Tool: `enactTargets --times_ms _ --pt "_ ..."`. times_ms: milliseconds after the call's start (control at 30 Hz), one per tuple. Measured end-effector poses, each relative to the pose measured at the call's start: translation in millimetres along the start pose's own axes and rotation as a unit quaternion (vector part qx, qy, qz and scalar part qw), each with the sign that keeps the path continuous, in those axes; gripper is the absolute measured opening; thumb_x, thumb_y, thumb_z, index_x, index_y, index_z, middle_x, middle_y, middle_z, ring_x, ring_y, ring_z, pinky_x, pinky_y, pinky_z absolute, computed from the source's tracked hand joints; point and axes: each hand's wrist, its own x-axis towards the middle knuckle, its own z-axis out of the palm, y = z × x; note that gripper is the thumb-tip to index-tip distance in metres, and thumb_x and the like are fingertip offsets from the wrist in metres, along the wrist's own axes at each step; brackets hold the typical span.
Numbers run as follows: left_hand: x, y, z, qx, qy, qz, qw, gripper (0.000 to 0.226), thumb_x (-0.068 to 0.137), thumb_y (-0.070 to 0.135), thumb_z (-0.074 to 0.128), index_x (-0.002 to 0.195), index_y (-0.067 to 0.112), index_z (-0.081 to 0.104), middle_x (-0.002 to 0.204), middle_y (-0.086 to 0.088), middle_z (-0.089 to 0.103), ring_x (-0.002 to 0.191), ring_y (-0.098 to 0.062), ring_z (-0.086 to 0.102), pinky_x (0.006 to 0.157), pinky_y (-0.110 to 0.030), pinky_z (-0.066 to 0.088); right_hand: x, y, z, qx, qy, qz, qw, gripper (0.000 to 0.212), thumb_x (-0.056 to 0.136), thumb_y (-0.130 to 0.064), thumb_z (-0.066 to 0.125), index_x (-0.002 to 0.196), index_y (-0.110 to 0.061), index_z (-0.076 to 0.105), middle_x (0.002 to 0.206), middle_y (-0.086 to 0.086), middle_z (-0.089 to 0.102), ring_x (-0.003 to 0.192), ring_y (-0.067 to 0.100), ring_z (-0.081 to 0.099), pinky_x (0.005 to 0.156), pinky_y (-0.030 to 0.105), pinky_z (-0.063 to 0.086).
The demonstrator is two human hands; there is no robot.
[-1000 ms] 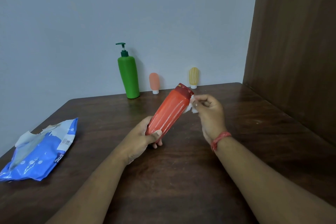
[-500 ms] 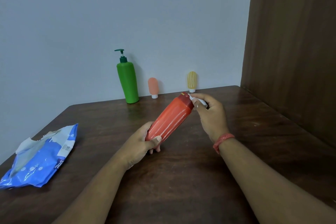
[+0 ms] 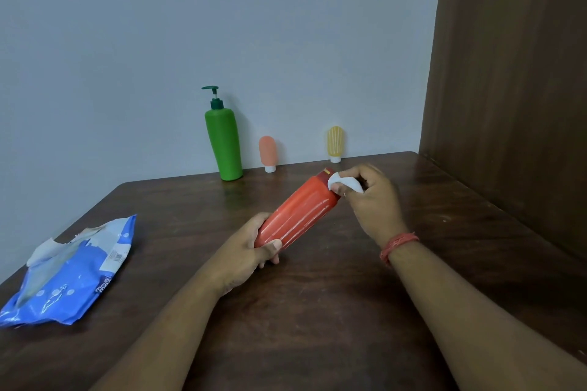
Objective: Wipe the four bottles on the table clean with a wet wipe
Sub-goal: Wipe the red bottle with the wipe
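Dark wooden tabletop [image 3: 317, 311] below, my left hand [image 3: 251, 251] keeps a closed grip on the light, slick red bottle [image 3: 298, 213] base; my right hand [image 3: 368, 197] pinches the soft wet wipe [image 3: 344, 182] against its cap.

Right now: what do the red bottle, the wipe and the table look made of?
Red bottle: glossy plastic, judging by streak highlights along its ribs. Wipe: soft white nonwoven or tissue, crumpled in the right hand. Table: dark wood or wood-look laminate, grain visible, slight sheen.

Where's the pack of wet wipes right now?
In the head view, the blue wipes pack lies flat near the table's left edge, left of the left hand and well in front of the green pump bottle.
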Motion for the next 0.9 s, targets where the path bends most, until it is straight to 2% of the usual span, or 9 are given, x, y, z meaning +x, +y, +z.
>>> enactTargets --times_ms 200,267,333,400,467,600,667,767,900 --pt "0.9 -1.5 -2.3 -0.008 -0.006 -0.004 1.000 0.050 0.101 0.030 0.058 0.145 0.032 0.035 0.102 -0.005 0.069 0.082 -0.008 0.066 0.073 -0.023 0.052 -2.6 -4.4 2.1 0.009 -0.077 -0.010 0.997 0.040 0.096 -0.022 0.061 0.136 -0.027 0.057 0.134 -0.010 0.056 0.122 0.007 0.049 0.098 0.026 0.044" --pt "0.5 -0.4 -1.6 -0.008 -0.005 -0.006 1.000 0.048 0.101 0.029 0.057 0.143 0.033 0.035 0.103 -0.004 0.068 0.081 -0.006 0.065 0.072 -0.021 0.051 -1.7 -2.8 1.5 -0.003 -0.056 -0.009 0.998 0.033 0.094 -0.022 0.065 0.127 -0.026 0.063 0.125 -0.009 0.061 0.114 0.008 0.055 0.096 0.029 0.049" --pt "0.3 -0.3 -1.0 -0.011 -0.004 -0.004 1.000 0.047 0.101 0.029 0.057 0.143 0.033 0.035 0.103 -0.004 0.068 0.080 -0.006 0.064 0.072 -0.021 0.050 -1.2 -1.2 -0.5 -0.022 -0.011 -0.015 1.000 0.013 0.089 -0.026 0.072 0.101 -0.025 0.068 0.104 -0.009 0.066 0.095 0.007 0.061 0.084 0.028 0.055" --pt "0.3 -1.3 -1.6 -0.012 -0.004 0.001 1.000 0.047 0.101 0.029 0.057 0.143 0.033 0.036 0.102 -0.005 0.068 0.080 -0.005 0.064 0.072 -0.022 0.050 -0.7 0.9 -1.4 -0.028 0.010 -0.023 0.999 0.011 0.086 -0.028 0.075 0.089 -0.024 0.065 0.094 -0.010 0.065 0.089 0.006 0.061 0.077 0.027 0.055" --pt "0.1 -2.0 -2.5 -0.013 -0.006 0.007 1.000 0.045 0.102 0.029 0.057 0.141 0.033 0.037 0.098 -0.006 0.069 0.076 -0.004 0.064 0.072 -0.023 0.051 -1.6 0.1 0.3 -0.020 0.002 -0.036 0.999 0.012 0.088 -0.026 0.072 0.099 -0.027 0.066 0.102 -0.013 0.064 0.095 0.005 0.060 0.084 0.026 0.055" --pt "1.6 -3.6 -4.1 -0.005 -0.013 0.013 1.000 0.046 0.102 0.027 0.058 0.142 0.033 0.038 0.097 -0.006 0.070 0.078 -0.004 0.064 0.073 -0.024 0.051 -3.5 -5.3 3.0 0.025 -0.094 -0.020 0.995 0.043 0.095 -0.030 0.061 0.137 -0.032 0.054 0.136 -0.010 0.053 0.121 0.008 0.051 0.096 0.027 0.049" --pt "1.9 -4.1 -4.5 0.012 -0.019 0.015 1.000 0.046 0.101 0.027 0.058 0.143 0.034 0.039 0.099 -0.004 0.069 0.081 -0.004 0.065 0.073 -0.023 0.050 -2.9 -3.1 2.5 0.061 -0.122 0.005 0.991 0.040 0.095 -0.040 0.056 0.134 -0.033 0.056 0.132 -0.007 0.058 0.118 0.012 0.056 0.097 0.032 0.052" --pt "1.5 -5.0 -3.5 0.005 -0.020 0.015 1.000 0.042 0.101 0.026 0.058 0.139 0.034 0.042 0.100 -0.003 0.069 0.086 -0.008 0.066 0.074 -0.024 0.051 0.2 -0.2 1.2 0.225 -0.123 0.088 0.962 0.048 0.092 -0.053 0.052 0.124 -0.021 0.067 0.120 0.003 0.069 0.115 0.021 0.063 0.103 0.044 0.049" --pt "2.7 -6.1 -2.9 -0.013 -0.016 0.015 1.000 0.037 0.102 0.023 0.058 0.135 0.034 0.046 0.094 -0.006 0.071 0.084 -0.012 0.065 0.073 -0.026 0.051 2.7 -1.2 -3.4 0.328 -0.138 0.128 0.926 0.033 0.101 -0.027 0.048 0.117 -0.007 0.069 0.118 0.014 0.070 0.118 0.029 0.062 0.100 0.041 0.052"
